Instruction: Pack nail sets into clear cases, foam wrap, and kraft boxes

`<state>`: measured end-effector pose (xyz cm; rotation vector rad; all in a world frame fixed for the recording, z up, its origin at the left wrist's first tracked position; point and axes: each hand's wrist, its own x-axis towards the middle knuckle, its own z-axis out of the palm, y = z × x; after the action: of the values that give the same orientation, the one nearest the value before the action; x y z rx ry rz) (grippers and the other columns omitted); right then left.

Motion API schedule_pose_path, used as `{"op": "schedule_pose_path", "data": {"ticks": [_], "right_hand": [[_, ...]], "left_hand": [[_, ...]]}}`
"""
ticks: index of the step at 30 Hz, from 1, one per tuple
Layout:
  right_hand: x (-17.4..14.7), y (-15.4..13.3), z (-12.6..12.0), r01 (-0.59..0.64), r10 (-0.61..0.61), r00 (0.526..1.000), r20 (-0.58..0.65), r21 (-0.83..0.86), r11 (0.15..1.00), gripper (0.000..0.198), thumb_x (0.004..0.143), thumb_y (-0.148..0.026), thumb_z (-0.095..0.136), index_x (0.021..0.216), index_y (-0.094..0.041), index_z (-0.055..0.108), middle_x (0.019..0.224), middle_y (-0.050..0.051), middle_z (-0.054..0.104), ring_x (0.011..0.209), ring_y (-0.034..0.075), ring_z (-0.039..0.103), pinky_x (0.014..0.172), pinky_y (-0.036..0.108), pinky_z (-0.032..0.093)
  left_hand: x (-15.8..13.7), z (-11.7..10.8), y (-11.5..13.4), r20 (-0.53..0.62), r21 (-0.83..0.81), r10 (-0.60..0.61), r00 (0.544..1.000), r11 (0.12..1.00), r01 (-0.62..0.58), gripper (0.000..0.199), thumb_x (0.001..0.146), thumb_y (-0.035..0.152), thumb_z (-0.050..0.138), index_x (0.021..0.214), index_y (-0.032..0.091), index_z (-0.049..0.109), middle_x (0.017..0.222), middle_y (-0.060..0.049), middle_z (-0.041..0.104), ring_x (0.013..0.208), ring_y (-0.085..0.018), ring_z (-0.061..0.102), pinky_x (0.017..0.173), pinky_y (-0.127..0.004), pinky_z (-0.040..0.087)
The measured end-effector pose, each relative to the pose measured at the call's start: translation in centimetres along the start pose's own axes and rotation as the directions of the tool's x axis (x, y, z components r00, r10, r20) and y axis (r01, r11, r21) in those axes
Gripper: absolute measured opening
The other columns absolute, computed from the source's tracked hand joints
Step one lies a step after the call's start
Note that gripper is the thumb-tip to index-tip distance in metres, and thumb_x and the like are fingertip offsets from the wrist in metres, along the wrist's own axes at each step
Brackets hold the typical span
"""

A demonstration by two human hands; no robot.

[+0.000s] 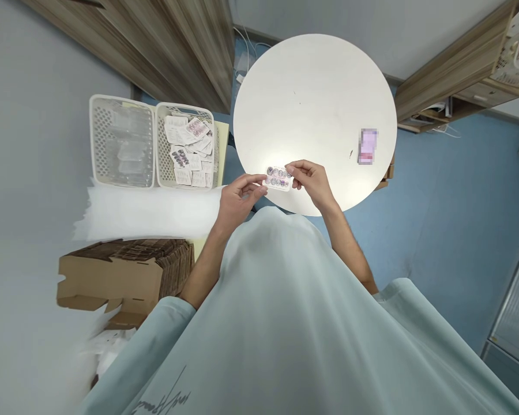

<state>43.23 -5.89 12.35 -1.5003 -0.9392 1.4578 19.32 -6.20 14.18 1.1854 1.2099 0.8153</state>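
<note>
Between both hands, over the near edge of the round white table [315, 104], is a small white card [278, 185] with two rows of shiny purple-grey round pieces on it. My left hand [241, 199] pinches the card's left edge between thumb and fingers. At its upper right corner, my right hand [312, 183] grips it with thumb and forefinger, the other fingers curled under. The card's printed side faces up. What the small pieces are exactly, I cannot make out.
At left, one white basket [91, 144] holds clear plastic cases [132, 153]; another basket [159, 173] holds many similar cards [190, 150]. Below them lie white sheets [151, 213] and stacked flat cardboard boxes [112, 276]. A blurred pinkish-purple object [368, 146] lies on the table's right side.
</note>
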Motion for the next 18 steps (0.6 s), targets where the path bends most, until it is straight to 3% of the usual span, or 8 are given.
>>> {"op": "schedule_pose_path", "data": {"ticks": [7,13,18], "right_hand": [[0.2,1.1,0.0,-0.166,0.165,0.983,0.077,0.006,0.986,0.063,0.080,-0.083,0.093,0.087,-0.022,0.079,0.085,0.004,0.079,0.063,0.012,0.069,0.058,0.027,0.059],[0.6,1.9,-0.4,-0.215,0.214,0.973,0.089,-0.007,0.977,0.049,0.084,-0.067,0.096,0.090,-0.021,0.081,0.089,0.004,0.082,0.068,0.013,0.073,0.065,0.026,0.063],[1.8,3.5,-0.3,-0.178,0.179,0.984,0.015,-0.055,0.983,0.034,0.087,-0.050,0.095,0.099,-0.021,0.082,0.089,0.002,0.083,0.071,0.013,0.074,0.072,0.027,0.064]], "left_hand": [[1.4,0.8,-0.3,-0.121,0.014,-0.068,0.990,0.997,0.070,0.050,0.091,0.069,0.089,0.104,0.021,0.085,0.090,-0.007,0.082,0.084,-0.023,0.082,0.082,-0.038,0.069],[2.3,0.4,-1.3,-0.063,0.021,-0.106,0.992,0.994,0.107,0.041,0.090,0.058,0.093,0.104,0.020,0.085,0.092,-0.008,0.083,0.087,-0.025,0.082,0.085,-0.039,0.070],[2.4,-0.1,-3.7,-0.025,0.029,-0.178,0.984,0.983,0.179,0.042,0.086,0.040,0.094,0.121,0.021,0.081,0.098,-0.007,0.082,0.082,-0.022,0.080,0.085,-0.039,0.070]]}}
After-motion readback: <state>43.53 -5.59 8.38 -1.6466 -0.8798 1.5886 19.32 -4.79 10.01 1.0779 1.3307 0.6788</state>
